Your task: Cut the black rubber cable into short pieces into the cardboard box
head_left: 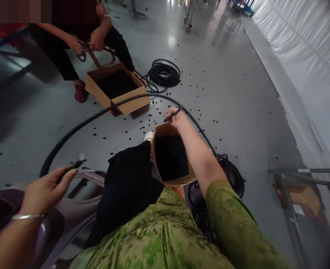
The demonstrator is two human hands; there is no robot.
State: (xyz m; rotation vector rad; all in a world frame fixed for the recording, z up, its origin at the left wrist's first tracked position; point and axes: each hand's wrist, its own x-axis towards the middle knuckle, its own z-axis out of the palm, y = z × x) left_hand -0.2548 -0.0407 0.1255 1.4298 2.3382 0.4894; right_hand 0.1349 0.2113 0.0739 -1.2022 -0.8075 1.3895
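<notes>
My left hand (48, 188), at lower left, is closed around a slim black object with a pale tip (74, 165); its exact kind is unclear. A thick black hose (97, 114) rises from behind this hand and arches across to the right, passing beyond my right hand. My right hand (176, 118) reaches over the far rim of an open cardboard box (167, 130). Its fingers are bent around a thin dark piece (172, 115), too blurred to name. Small black pieces (170, 158) fill much of the box, which stands between my legs.
Opposite me, a seated person's hands (97, 39) work above another cardboard box (129, 101) of black pieces. Coiled black hose (165, 73) lies beside it, and more coils (234, 175) lie at my right. Black bits litter the floor. A metal frame (290, 209) stands at right.
</notes>
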